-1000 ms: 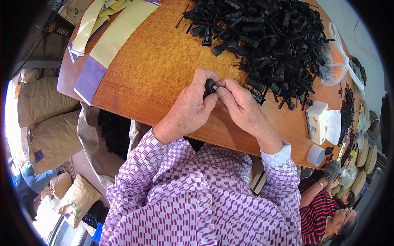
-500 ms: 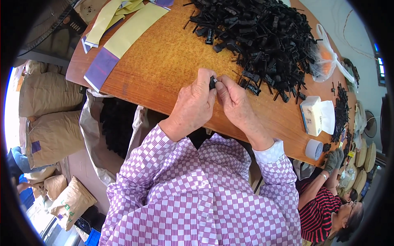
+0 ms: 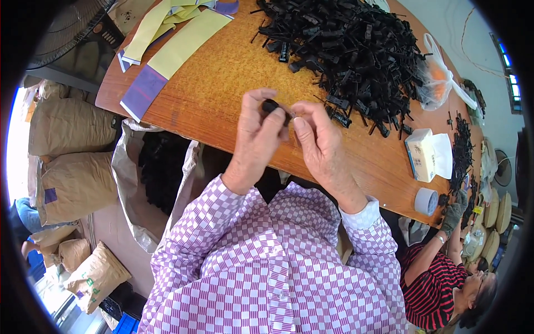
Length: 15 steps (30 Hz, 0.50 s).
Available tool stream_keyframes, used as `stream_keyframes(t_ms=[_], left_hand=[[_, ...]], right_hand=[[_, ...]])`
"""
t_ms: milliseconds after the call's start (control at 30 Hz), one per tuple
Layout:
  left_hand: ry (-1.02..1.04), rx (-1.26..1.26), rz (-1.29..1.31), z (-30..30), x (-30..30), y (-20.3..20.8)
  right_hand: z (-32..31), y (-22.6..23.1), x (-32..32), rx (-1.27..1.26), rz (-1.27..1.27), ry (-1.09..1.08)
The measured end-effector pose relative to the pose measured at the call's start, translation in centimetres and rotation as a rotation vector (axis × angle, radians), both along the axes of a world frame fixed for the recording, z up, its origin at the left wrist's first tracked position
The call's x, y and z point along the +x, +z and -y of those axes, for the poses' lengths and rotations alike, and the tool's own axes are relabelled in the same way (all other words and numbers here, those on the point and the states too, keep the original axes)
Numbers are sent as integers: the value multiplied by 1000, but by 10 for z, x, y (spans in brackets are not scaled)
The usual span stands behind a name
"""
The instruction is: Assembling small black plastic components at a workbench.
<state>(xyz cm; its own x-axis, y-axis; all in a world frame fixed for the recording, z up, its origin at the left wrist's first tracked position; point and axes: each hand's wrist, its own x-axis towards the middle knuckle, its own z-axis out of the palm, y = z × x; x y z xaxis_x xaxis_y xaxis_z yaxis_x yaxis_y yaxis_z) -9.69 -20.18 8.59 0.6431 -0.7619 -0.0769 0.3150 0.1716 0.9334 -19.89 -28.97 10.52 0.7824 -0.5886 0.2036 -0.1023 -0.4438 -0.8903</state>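
Between the fingers of my left hand is a small black plastic part, held above the table's near edge. My right hand meets it from the other side, thumb and forefinger pinched at the part's end; whatever tiny piece they grip there is too small to make out. Beyond my hands lies a big heap of black plastic parts, many with thin stems. The wooden table carries the heap.
Yellow and purple paper strips lie at the far left. On the right stand a tissue pack, a tape roll and a knotted plastic bag. An open sack of black parts sits below left. A co-worker's gloved hand is at right.
My left hand has turned and its fingers have opened somewhat, showing more of the black part. My right fingers stay close to the part's end.
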Motion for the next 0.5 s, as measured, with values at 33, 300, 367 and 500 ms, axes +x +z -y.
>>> stream_keyframes(t_ms=[33, 300, 367, 500], left_hand=[[-9, -6, -106, -2, 5, 7], [-201, -37, -280, -6, 23, -1], [-222, -20, -258, -5, 23, -3], [-313, 48, -234, -2, 25, -4]], right_hand=[[3, -2, -2, 0, -1, -5], [17, -2, -3, 672, 20, 90], [19, -9, -4, 639, 7, 111], [26, -19, -2, 644, 23, 129]])
